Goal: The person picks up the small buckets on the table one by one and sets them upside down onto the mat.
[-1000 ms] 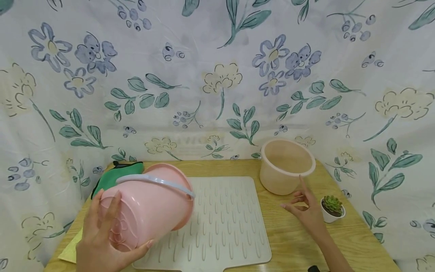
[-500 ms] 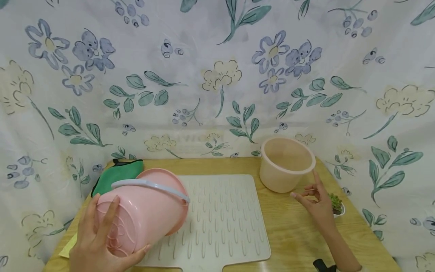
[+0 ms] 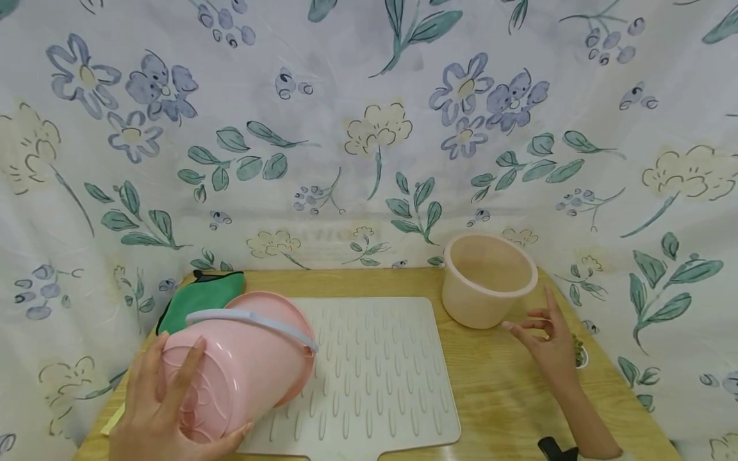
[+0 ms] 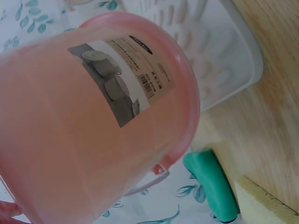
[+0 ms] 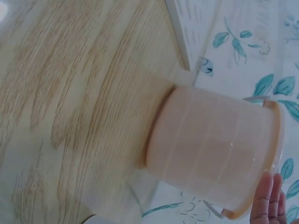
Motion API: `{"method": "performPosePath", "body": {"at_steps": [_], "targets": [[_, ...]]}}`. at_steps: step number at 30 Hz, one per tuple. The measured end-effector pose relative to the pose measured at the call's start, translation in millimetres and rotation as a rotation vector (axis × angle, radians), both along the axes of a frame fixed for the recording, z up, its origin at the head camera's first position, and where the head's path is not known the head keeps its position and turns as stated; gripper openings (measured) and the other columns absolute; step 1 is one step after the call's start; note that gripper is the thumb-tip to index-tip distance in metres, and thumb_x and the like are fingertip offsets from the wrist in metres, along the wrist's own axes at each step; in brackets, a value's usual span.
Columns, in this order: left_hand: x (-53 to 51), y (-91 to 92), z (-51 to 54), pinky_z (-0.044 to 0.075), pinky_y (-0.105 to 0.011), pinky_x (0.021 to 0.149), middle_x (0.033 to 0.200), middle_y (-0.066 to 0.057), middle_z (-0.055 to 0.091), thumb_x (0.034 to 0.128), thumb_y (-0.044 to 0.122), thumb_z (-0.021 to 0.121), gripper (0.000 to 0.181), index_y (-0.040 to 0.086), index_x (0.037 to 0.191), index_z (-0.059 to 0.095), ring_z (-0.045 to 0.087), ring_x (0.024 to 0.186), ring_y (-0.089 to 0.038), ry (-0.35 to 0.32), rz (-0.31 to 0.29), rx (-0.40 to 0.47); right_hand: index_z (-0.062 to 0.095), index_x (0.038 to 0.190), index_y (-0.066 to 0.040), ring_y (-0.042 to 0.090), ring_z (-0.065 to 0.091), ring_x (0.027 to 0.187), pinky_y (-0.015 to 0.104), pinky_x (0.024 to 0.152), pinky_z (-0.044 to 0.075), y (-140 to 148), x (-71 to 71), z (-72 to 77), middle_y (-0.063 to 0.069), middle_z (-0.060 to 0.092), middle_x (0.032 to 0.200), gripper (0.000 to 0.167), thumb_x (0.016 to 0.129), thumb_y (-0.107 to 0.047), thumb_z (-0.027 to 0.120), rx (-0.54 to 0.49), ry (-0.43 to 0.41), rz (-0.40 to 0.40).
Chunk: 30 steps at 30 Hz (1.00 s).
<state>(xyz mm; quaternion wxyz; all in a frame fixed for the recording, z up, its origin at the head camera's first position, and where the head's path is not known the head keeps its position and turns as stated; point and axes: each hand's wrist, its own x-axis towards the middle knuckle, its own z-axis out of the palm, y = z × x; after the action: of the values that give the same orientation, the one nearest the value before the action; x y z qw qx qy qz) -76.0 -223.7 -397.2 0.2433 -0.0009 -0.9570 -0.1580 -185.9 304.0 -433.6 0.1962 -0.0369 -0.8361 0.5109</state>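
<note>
A pink bucket point(image 3: 242, 365) with a pale blue handle point(image 3: 254, 317) lies tilted in my left hand point(image 3: 161, 403), which grips it around the base with spread fingers. Its label point(image 4: 121, 77) faces the left wrist view, where only fingertips show at the lower left. A peach bucket point(image 3: 481, 307) stands upright at the back right of the table. My right hand point(image 3: 550, 349) is just to the right of that bucket, index finger extended, holding nothing; whether it touches the rim is unclear. In the right wrist view, its fingers point(image 5: 264, 196) appear beside the rim.
A white ridged mat point(image 3: 375, 378) covers the middle of the wooden table point(image 3: 496, 410). Behind the pink bucket lies a green cloth item point(image 3: 202, 294), with a yellow sponge point(image 4: 261, 200) nearby. A small potted plant point(image 3: 581, 355) is partly hidden by my right hand. A floral curtain hangs behind.
My left hand has shifted left and slightly down with the pink bucket. My right hand has moved right, from in front of the peach bucket to its right side, now partly covering the plant.
</note>
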Motion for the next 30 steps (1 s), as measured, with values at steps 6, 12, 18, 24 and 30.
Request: {"method": "performPosePath", "body": {"at_steps": [6, 12, 18, 24, 30], "targets": [[-2.3, 1.1, 1.7, 0.045, -0.077, 0.067, 0.153, -0.029, 0.019, 0.0349, 0.057, 0.095, 0.142, 0.029, 0.156, 0.027, 0.027, 0.125, -0.052, 0.035, -0.078, -0.02, 0.009, 0.157, -0.041, -0.011, 0.056, 0.092, 0.01, 0.074, 0.042, 8, -5.6, -1.3, -0.02, 0.047, 0.113, 0.099, 0.088, -0.018, 0.076, -0.003, -0.036, -0.047], [-2.1, 6.0, -5.0, 0.048, -0.072, 0.064, 0.151, -0.027, 0.023, 0.0372, 0.065, 0.092, 0.139, 0.031, 0.156, 0.028, 0.03, 0.123, -0.046, 0.02, -0.092, -0.042, 0.006, 0.157, -0.042, -0.011, 0.057, 0.095, 0.006, 0.075, 0.044, 12, -9.7, -2.2, -0.021, 0.045, 0.116, 0.1, 0.089, -0.017, 0.075, -0.028, -0.04, -0.049], [-4.2, 12.7, -4.8, 0.048, -0.072, 0.07, 0.151, -0.025, 0.023, 0.0398, 0.069, 0.09, 0.135, 0.033, 0.155, 0.03, 0.029, 0.124, -0.042, 0.0, -0.131, -0.075, 0.004, 0.156, -0.044, -0.013, 0.055, 0.096, 0.007, 0.073, 0.043, 15, -12.1, -1.7, -0.024, 0.043, 0.118, 0.1, 0.09, -0.019, 0.074, -0.05, -0.062, -0.062], [-18.2, 25.2, -4.0, 0.048, -0.07, 0.068, 0.153, -0.021, 0.026, 0.0453, 0.082, 0.078, 0.125, 0.035, 0.153, 0.034, 0.03, 0.127, -0.042, 0.044, -0.143, -0.168, 0.005, 0.156, -0.045, -0.014, 0.056, 0.093, 0.006, 0.073, 0.045, 15, -15.1, -1.0, -0.024, 0.046, 0.116, 0.098, 0.09, -0.019, 0.074, -0.068, -0.058, -0.083], [-33.3, 32.4, -0.6, 0.049, -0.065, 0.061, 0.152, -0.021, 0.031, 0.0487, 0.084, 0.074, 0.118, 0.034, 0.15, 0.04, 0.032, 0.129, -0.045, 0.094, -0.191, -0.231, 0.008, 0.156, -0.045, -0.015, 0.057, 0.091, 0.007, 0.071, 0.046, 12, -17.0, -2.2, -0.022, 0.048, 0.112, 0.098, 0.09, -0.018, 0.074, -0.078, -0.05, -0.099]]}}
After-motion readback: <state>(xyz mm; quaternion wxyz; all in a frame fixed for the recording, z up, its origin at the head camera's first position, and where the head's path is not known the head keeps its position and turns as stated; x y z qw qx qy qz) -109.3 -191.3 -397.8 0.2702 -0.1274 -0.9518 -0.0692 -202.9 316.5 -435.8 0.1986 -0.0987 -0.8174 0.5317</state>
